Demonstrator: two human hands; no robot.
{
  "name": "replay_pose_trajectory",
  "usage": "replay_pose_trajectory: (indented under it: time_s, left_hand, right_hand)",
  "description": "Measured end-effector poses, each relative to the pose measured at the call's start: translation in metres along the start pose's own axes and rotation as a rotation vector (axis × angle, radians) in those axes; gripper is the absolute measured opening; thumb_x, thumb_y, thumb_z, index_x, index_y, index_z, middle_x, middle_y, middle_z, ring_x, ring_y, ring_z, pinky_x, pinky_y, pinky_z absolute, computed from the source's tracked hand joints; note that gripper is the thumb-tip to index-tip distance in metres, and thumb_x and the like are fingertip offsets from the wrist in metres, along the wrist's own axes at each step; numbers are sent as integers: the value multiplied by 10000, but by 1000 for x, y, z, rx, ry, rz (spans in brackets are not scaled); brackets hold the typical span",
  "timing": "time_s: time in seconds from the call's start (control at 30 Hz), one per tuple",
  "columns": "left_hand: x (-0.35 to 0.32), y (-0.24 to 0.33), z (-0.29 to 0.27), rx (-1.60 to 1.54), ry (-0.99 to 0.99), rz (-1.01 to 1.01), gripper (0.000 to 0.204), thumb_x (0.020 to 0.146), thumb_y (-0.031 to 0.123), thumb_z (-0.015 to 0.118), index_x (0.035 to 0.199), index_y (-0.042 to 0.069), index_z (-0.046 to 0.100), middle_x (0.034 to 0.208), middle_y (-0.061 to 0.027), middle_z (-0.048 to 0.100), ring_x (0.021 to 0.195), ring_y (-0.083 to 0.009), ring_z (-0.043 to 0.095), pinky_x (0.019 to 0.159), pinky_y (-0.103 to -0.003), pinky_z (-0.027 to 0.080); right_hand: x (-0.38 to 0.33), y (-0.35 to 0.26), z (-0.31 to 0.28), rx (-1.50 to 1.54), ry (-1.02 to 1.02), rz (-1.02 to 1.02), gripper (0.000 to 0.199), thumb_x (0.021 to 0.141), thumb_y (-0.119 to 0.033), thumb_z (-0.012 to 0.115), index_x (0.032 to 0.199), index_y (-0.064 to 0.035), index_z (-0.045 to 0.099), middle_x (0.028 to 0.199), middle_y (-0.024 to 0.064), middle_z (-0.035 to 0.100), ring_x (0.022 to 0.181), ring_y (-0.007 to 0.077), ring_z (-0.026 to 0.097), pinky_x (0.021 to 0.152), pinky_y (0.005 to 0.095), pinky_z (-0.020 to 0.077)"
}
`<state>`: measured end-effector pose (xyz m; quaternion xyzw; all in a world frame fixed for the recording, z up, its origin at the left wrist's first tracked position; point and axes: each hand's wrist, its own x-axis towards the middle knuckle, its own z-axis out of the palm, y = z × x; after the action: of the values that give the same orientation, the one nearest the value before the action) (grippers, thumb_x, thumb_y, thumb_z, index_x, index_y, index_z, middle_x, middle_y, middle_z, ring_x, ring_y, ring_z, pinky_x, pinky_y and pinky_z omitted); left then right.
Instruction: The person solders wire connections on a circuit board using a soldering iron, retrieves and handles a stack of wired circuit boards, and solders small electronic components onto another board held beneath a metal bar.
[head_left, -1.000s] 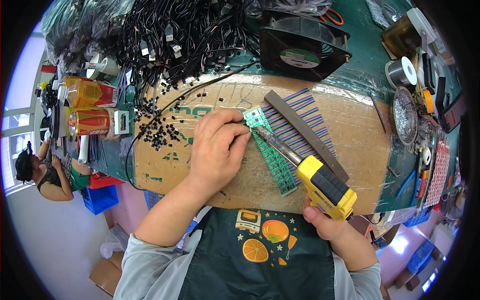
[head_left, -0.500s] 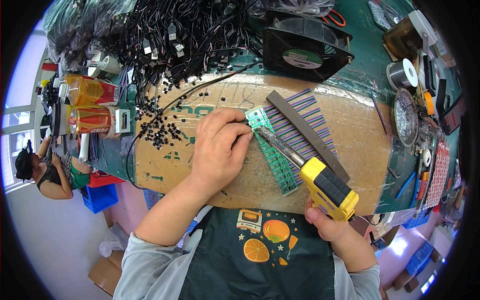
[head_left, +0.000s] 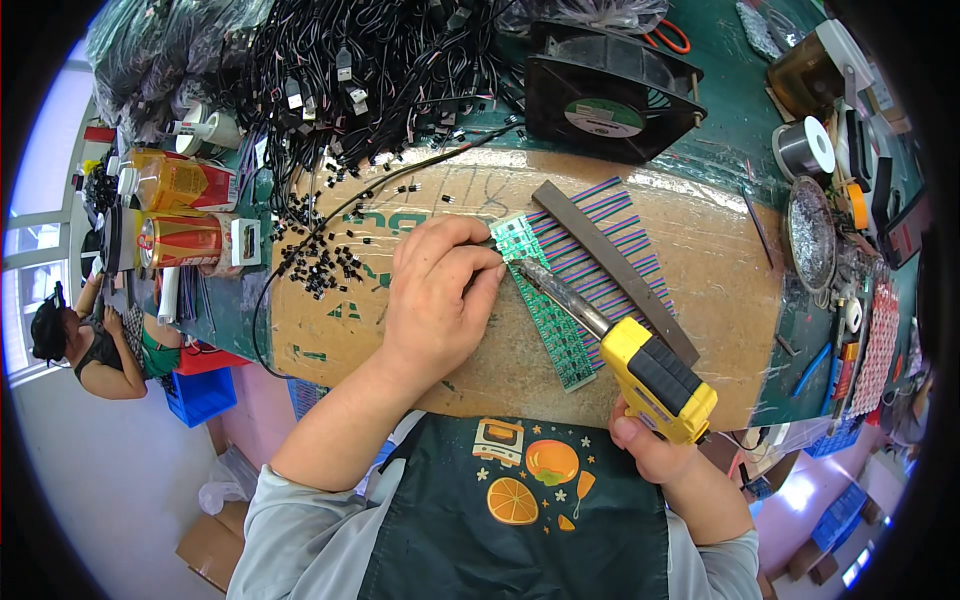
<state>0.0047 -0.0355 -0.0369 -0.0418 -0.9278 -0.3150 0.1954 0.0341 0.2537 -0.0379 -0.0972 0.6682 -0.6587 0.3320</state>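
Note:
A long green circuit board panel [head_left: 545, 312] lies slanted on the cardboard, with striped multicolour wires [head_left: 590, 215] running off its right side. Across those wires rests a dark flat bar [head_left: 615, 268]. My left hand [head_left: 440, 295] is closed in a pinch at the board's upper left edge; whatever sits between thumb and fingers is hidden. In my right hand [head_left: 650, 445] is a yellow and black soldering gun [head_left: 655, 380], its metal tip on or just above the board close to my left fingertips. Most of my right fingers are hidden behind the gun's body.
Small black components [head_left: 320, 245] lie scattered left of my left hand, crossed by a black cable [head_left: 375, 185]. A heap of black cables [head_left: 370, 70] and a black fan [head_left: 610, 95] stand at the back. Rightward are a solder spool [head_left: 805, 150] and a round metal dish [head_left: 810, 235].

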Motion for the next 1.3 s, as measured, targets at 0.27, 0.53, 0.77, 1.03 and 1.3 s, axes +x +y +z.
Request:
replay_pose_trajectory:
  time_s: [0.27, 0.53, 0.77, 1.03, 1.3]
  left_hand:
    - [0, 1, 1, -14, 7, -8, 129, 729, -3, 719, 825, 24, 637, 1018, -102, 626, 978, -288, 593, 857, -375, 456]
    - [-1, 3, 0, 9, 5, -33, 143, 727, -11, 728, 846, 20, 656, 1038, -109, 634, 978, -283, 602, 856, -363, 472]
    - [-2, 3, -16, 17, -26, -28, 137, 737, 43, 717, 855, 45, 647, 1020, -90, 619, 979, -292, 583, 857, -391, 441]
    - [-16, 12, -40, 82, -258, -42, 139, 708, 71, 746, 824, 71, 668, 939, -62, 603, 906, -275, 566, 800, -384, 426]
    - [-19, 23, -30, 128, -260, 63, 185, 704, 59, 731, 864, 72, 638, 936, -41, 608, 883, -263, 566, 780, -387, 409]
  right_hand:
    - [-5, -2, -4, 103, 100, -31, 587, 798, -191, 734, 1264, 46, 466, 701, 72, 548, 537, 147, 498, 481, 266, 405]
    - [-21, -11, -44, 328, 475, -242, 708, 798, -303, 747, 1319, 29, 400, 628, 21, 468, 484, 121, 446, 443, 259, 354]
    - [-27, -23, -105, -16, 901, -322, 474, 934, -156, 550, 1326, 62, 399, 644, 3, 411, 503, 79, 398, 466, 227, 325]
    - [-18, -18, -68, 181, 604, -321, 633, 836, -254, 709, 1314, 43, 421, 614, 2, 438, 499, 101, 422, 454, 240, 337]
    - [-14, -2, -16, 175, 277, -108, 702, 764, -308, 784, 1289, 10, 442, 631, 10, 477, 524, 115, 444, 482, 266, 367]
